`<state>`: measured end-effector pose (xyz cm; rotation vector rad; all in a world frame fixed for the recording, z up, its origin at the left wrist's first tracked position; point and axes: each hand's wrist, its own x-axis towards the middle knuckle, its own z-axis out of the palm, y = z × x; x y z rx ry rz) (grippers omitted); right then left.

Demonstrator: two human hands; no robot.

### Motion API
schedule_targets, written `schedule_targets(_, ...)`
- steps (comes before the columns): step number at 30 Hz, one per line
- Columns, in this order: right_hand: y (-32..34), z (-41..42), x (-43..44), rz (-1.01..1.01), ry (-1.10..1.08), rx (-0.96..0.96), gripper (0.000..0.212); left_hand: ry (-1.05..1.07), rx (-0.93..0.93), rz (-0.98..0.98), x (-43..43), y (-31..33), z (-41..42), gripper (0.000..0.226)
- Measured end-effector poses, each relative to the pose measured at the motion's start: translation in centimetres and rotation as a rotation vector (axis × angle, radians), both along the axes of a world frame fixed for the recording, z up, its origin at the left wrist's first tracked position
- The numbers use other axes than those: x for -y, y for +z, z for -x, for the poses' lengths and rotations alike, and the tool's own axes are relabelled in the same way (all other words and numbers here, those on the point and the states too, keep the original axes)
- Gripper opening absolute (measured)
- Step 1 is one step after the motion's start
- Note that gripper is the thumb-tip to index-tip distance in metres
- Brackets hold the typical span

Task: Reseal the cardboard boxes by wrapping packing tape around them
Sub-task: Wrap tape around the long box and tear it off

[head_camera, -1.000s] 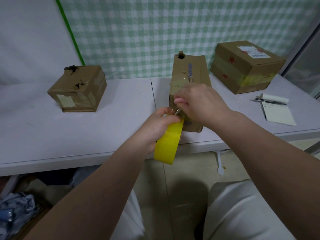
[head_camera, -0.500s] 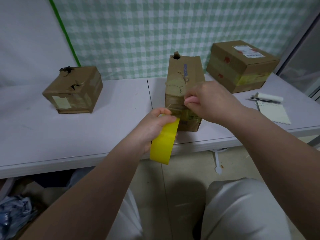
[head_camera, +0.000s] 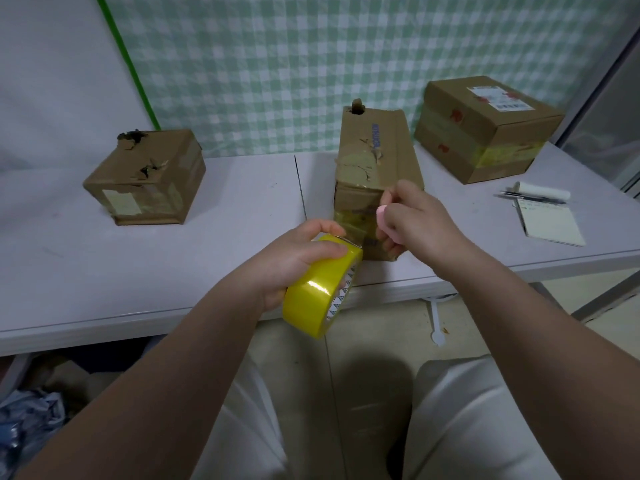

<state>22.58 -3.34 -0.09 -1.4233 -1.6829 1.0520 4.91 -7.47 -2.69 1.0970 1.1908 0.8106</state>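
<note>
Fingers [head_camera: 323,226] of the left hand [head_camera: 294,265] curled round the yellow tape roll [head_camera: 317,292]; the right hand [head_camera: 419,226] pinched a small pink object [head_camera: 381,213] against the middle box [head_camera: 375,157].
A short strand [head_camera: 353,233] ran from the roll to the box's near face, close to the table's [head_camera: 225,258] near edge. This was probably the cutting step, which needed a taut strand. Open room lay left, toward the torn box [head_camera: 145,178]; a notepad [head_camera: 550,223] crowded the right.

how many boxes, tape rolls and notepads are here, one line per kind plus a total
cardboard boxes: 3 (left, middle, right)
yellow tape roll: 1
notepad: 1
total: 5
</note>
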Motion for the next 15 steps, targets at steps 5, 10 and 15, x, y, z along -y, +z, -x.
schedule_targets(5,-0.9,0.7,0.8,0.046,0.001,-0.118,0.024,-0.008,0.009,-0.036,0.5,-0.2,0.1,0.039)
schedule_targets(10,-1.4,1.3,1.0,0.090,0.060,-0.204,0.015,-0.026,-0.004,-0.047,1.0,-0.4,0.2,0.032)
schedule_targets(15,-1.4,1.6,0.9,0.140,0.038,-0.230,0.013,-0.021,-0.009,-0.125,1.4,-0.5,0.2,0.054)
